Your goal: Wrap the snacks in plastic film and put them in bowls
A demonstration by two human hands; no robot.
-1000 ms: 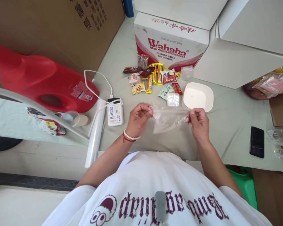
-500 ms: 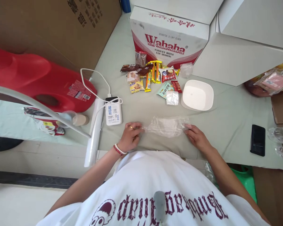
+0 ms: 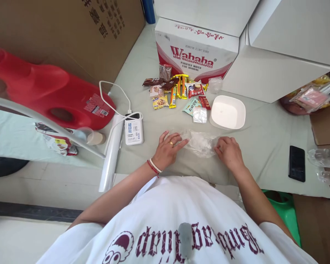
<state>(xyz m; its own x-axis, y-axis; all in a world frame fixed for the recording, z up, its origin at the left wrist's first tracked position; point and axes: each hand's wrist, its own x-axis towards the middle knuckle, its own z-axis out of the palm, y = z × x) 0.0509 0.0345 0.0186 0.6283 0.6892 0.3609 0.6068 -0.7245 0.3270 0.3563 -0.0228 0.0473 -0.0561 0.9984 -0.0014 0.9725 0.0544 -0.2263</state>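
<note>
A clear plastic bag (image 3: 200,142) lies crumpled on the pale green cloth (image 3: 264,146) in front of me. My left hand (image 3: 169,148) rests flat on the cloth with its fingers stretched out, the fingertips touching the bag's left edge. My right hand (image 3: 229,152) sits at the bag's right edge with its fingers curled down onto the plastic. Beyond the bag lie a small clear packet (image 3: 200,114), an empty white bowl (image 3: 227,113) and a heap of several wrapped snacks (image 3: 178,91).
A white power bank (image 3: 134,131) with its cable and a roll of clear film (image 3: 110,154) lie at the left, beside a big red jug (image 3: 48,93). A Wahaha carton (image 3: 195,51) stands behind the snacks. A black phone (image 3: 296,163) lies at the right.
The bag was held up stretched between both hands, then came down onto the cloth. My left hand has let go and opened flat; the right hand has curled onto the bag's edge.
</note>
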